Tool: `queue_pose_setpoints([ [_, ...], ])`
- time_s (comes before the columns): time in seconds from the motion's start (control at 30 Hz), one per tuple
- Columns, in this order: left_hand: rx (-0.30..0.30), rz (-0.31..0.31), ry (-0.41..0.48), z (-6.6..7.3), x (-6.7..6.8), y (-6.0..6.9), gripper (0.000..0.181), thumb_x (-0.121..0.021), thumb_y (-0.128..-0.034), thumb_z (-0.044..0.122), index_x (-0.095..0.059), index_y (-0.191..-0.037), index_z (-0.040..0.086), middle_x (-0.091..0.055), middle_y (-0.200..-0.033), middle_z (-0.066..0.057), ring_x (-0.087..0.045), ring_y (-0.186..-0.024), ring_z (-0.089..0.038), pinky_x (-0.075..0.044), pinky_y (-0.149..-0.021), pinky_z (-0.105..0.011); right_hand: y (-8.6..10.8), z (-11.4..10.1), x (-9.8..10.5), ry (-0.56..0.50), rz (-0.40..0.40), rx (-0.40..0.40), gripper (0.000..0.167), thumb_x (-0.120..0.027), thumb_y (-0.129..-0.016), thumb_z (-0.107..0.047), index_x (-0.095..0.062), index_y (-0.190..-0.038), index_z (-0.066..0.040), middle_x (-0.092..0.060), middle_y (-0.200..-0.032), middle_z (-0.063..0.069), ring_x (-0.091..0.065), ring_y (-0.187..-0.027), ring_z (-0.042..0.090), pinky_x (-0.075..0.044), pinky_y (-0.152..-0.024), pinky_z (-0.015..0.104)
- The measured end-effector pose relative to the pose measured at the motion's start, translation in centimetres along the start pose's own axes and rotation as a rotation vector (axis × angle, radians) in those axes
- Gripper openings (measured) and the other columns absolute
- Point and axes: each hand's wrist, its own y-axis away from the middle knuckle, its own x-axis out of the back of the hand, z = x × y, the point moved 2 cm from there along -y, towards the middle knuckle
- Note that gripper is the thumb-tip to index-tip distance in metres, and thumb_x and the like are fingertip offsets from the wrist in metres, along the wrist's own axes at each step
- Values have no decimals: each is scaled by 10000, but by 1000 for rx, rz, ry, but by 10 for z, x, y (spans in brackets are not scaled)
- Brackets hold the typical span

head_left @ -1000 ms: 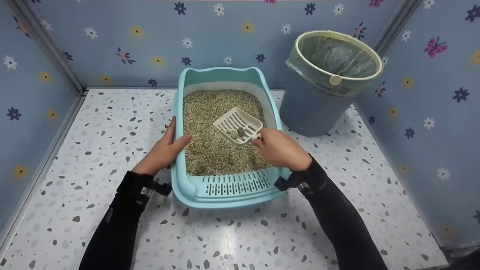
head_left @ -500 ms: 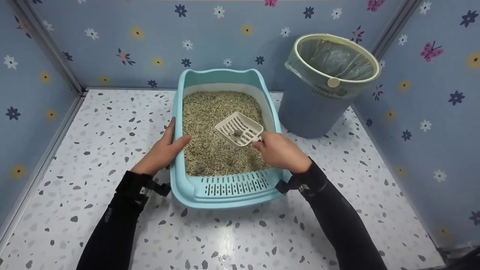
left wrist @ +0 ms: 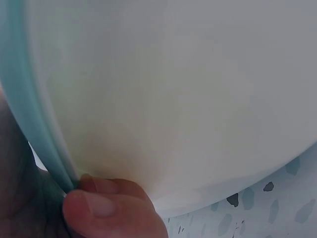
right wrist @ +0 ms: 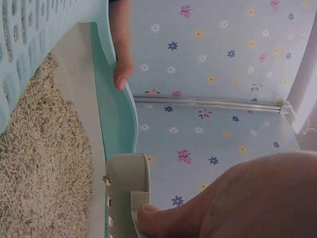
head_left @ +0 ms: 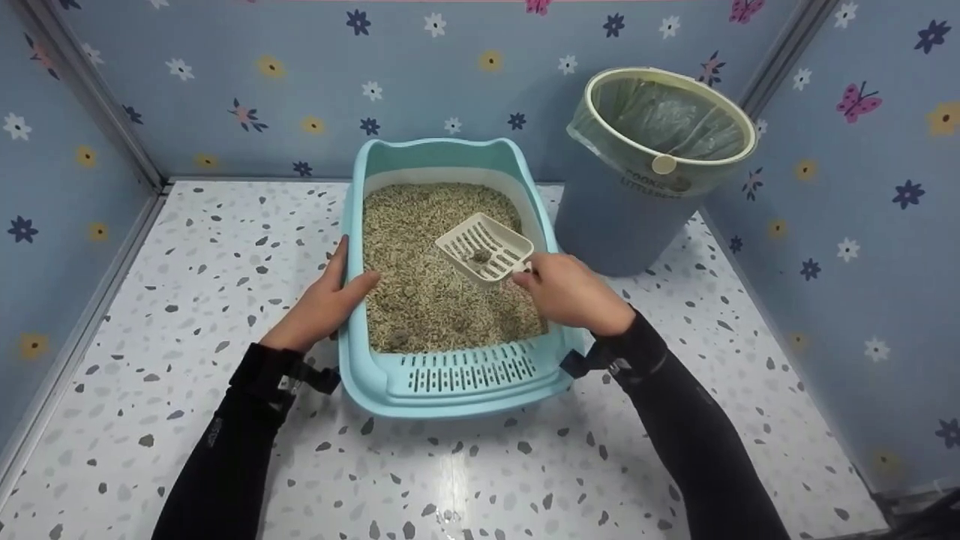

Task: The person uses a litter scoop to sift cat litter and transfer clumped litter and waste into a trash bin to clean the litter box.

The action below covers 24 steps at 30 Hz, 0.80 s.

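Note:
A blue litter box (head_left: 442, 401) filled with pellet litter (head_left: 420, 255) stands on the floor. My left hand (head_left: 322, 304) grips its left rim, thumb over the top; in the left wrist view the fingertips (left wrist: 106, 206) curl against the white outer wall below the rim. With my right hand (head_left: 574, 292) I hold a cream slotted litter scoop (head_left: 499, 244) by its short handle, above the litter's right side. A small dark clump (head_left: 480, 256) lies on the scoop's slots. The right wrist view shows the scoop (right wrist: 126, 171) edge-on and my thumb on its handle.
A blue trash can (head_left: 622, 217) with a cream rim and a clear liner stands right of the box, close to the back wall. Flowered wall panels (head_left: 247, 45) enclose the back and both sides. The floor (head_left: 187, 315) is white with grey speckles.
The scoop has shifted slightly right and up with my right hand, after dipping a little. The clumps on it have moved about on the slots. My left hand stays on the rim.

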Motion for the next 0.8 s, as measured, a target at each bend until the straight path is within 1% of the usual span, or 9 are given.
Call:
queue_pose_setpoints([
  [0.07, 1, -2, -4, 0, 0, 0, 949, -569, -1146, 533, 148, -1760, 434, 86, -1858, -126, -231, -1617, -575, -258, -1298, -715, -1, 0, 11, 9, 11, 4, 278, -568, -1185, -333, -691, -1201, -84, -585, -876, 35, -558, -724, 195, -518, -649, 383],
  [0.13, 7, -1, -7, 0, 0, 0, 951, -569, -1144, 540, 148, -1759, 434, 79, -1858, -131, -264, -1603, -579, -278, -1292, -711, -4, 0, 24, 19, 25, 17, 293, -564, -1186, -328, -697, -1199, -68, -587, -889, 45, -559, -736, 202, -512, -662, 387],
  [0.27, 5, 0, -9, -1, 0, 0, 947, -562, -1149, 536, 154, -1759, 427, 81, -1858, -137, -268, -1602, -578, -268, -1301, -701, -8, 1, 58, 53, 70, 44, 325, -559, -1183, -324, -715, -1173, -39, -631, -928, 75, -581, -765, 231, -522, -699, 413],
  [0.33, 5, -1, -12, -1, 0, -1, 951, -563, -1146, 544, 157, -1757, 426, 79, -1857, -143, -284, -1594, -582, -281, -1295, -703, -9, 0, 78, 82, 99, 43, 342, -562, -1180, -334, -713, -1121, -32, -635, -928, 78, -580, -778, 240, -518, -719, 420],
  [0.4, 6, -3, -19, 0, 0, 0, 962, -563, -1141, 561, 162, -1756, 421, 79, -1855, -148, -287, -1591, -584, -288, -1292, -706, -8, -1, 98, 104, 119, 22, 366, -568, -1178, -364, -706, -1077, -41, -617, -895, 63, -566, -753, 230, -512, -697, 410],
  [0.57, 4, -12, -13, 1, 1, 0, 959, -548, -1150, 554, 182, -1755, 404, 109, -1857, -132, -194, -1639, -545, -224, -1324, -680, -7, -1, 147, 101, 138, -65, 396, -573, -1175, -411, -658, -1009, -61, -518, -777, -7, -482, -627, 145, -465, -561, 313],
  [0.63, -2, -12, -9, 1, 1, 0, 951, -546, -1156, 536, 184, -1753, 410, 116, -1858, -118, -178, -1646, -538, -211, -1329, -678, -7, 1, 163, 113, 159, -77, 418, -561, -1178, -417, -617, -944, -75, -481, -743, -17, -456, -596, 134, -437, -532, 296],
  [0.73, -15, -7, -4, 1, 0, 0, 944, -556, -1158, 509, 169, -1756, 423, 97, -1860, -120, -241, -1617, -568, -247, -1311, -695, -10, 7, 183, 151, 193, -91, 466, -540, -1178, -440, -560, -868, -92, -466, -722, -22, -444, -583, 134, -411, -524, 296],
  [0.8, -25, -2, -5, 1, 0, 0, 941, -561, -1157, 503, 156, -1761, 423, 77, -1860, -134, -292, -1591, -584, -281, -1295, -703, -11, 13, 193, 167, 209, -108, 482, -528, -1177, -451, -564, -869, -82, -487, -718, -23, -455, -578, 132, -411, -517, 293],
])
